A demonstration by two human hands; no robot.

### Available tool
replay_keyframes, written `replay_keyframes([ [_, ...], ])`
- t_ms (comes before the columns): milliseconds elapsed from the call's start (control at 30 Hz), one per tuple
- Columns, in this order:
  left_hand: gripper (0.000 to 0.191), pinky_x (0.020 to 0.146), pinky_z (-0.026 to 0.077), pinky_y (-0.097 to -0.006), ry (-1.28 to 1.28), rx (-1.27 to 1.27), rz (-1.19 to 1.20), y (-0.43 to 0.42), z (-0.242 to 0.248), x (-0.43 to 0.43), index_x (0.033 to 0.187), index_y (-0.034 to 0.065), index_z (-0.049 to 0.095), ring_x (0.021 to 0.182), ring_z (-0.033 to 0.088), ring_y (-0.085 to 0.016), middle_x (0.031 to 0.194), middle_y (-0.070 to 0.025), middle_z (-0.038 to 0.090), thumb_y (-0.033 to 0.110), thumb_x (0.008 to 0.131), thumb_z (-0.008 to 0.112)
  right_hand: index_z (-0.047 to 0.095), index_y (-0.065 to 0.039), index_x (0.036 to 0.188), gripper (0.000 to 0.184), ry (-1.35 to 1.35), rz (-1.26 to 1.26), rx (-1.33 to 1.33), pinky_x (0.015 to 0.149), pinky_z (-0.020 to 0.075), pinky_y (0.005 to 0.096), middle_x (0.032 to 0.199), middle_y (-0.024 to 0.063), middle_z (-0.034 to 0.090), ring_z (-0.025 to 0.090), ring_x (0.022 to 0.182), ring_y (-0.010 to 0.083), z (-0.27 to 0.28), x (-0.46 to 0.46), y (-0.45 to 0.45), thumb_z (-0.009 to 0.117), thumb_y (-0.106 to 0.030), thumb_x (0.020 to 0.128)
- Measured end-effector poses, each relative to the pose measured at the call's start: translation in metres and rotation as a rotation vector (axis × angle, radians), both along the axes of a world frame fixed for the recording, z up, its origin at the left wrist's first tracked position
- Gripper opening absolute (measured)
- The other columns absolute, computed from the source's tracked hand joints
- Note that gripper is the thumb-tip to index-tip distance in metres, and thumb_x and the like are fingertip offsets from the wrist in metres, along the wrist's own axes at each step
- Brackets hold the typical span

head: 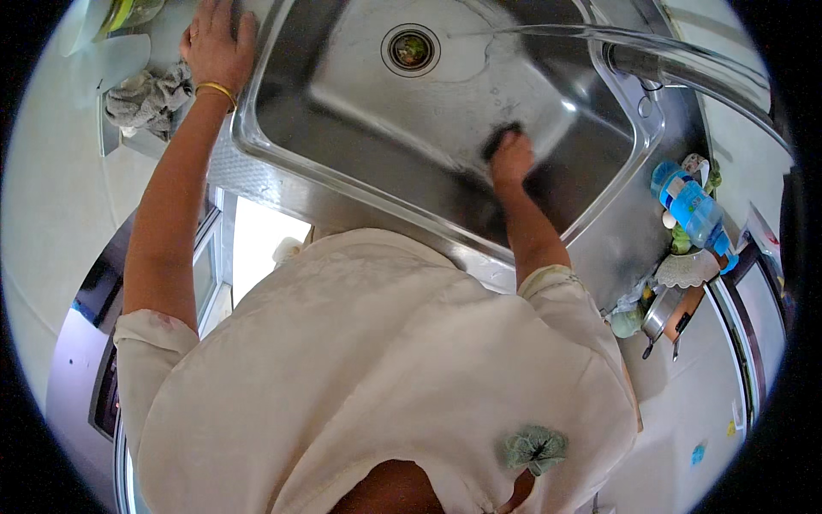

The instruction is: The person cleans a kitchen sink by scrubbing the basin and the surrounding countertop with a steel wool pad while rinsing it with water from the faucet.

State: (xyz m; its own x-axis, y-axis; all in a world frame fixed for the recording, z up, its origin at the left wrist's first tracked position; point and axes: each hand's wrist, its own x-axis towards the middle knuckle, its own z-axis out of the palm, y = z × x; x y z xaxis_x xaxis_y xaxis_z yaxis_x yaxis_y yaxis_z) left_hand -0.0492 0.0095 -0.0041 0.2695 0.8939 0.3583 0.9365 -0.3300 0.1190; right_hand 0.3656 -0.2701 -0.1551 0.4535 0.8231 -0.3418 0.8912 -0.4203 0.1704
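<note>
My right hand (512,159) reaches down into the stainless steel sink (385,138), closed around a dark scouring pad (498,137). The pad presses against the sink near the basin's lower right; its exact kind is blurred. My left hand (219,51) rests palm down on the counter along the sink's left rim, holding nothing. A yellow bangle (217,90) circles that wrist. Above the middle of the basin lies the round drain (411,50), with greenish-brown scraps in its strainer. A clear stream of water (546,29) runs from the chrome faucet (713,80) over the basin.
A crumpled grey cloth (149,103) lies left of the sink, below a translucent container (125,61). On the right counter are a blue-tinted plastic bottle (690,202), a scalloped pale dish (687,268), a metal pot (664,311) and a plastic bag (628,321).
</note>
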Motion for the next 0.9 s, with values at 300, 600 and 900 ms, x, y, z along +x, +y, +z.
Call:
replay_keyframes([
  [300,0.046,0.103,0.027,-0.0419,0.091,-0.269,0.195,-0.018,0.053,0.037,0.124,0.0018,0.047,0.125,0.036,-0.030,0.133,-0.0138,0.042,0.023,0.083,0.048,0.054,-0.010,0.112,0.030,0.628,1.264,-0.004,0.102,0.0271,0.0459,0.138,0.0107,0.036,0.031,0.128,0.0289,-0.005,-0.106,0.070,0.048,-0.012,0.083],
  [600,0.045,0.099,0.030,-0.0432,0.001,-0.137,0.085,-0.015,0.041,0.024,0.121,0.0034,0.049,0.120,0.040,-0.031,0.127,-0.0156,0.046,0.025,0.082,0.052,0.055,-0.006,0.110,0.040,0.399,0.653,0.249,0.092,0.0325,0.0499,0.128,0.0154,0.043,0.041,0.116,0.0333,-0.027,-0.243,0.205,0.057,-0.032,0.079],
  [900,0.045,0.101,0.027,-0.0441,-0.038,-0.161,0.091,-0.008,0.036,0.031,0.122,0.0044,0.049,0.123,0.038,-0.030,0.129,-0.0143,0.045,0.025,0.082,0.050,0.040,0.003,0.129,0.065,0.340,0.483,0.639,0.104,0.0267,0.0489,0.137,0.0290,0.029,0.027,0.128,0.0438,-0.058,-0.219,0.257,0.063,-0.018,0.072],
])
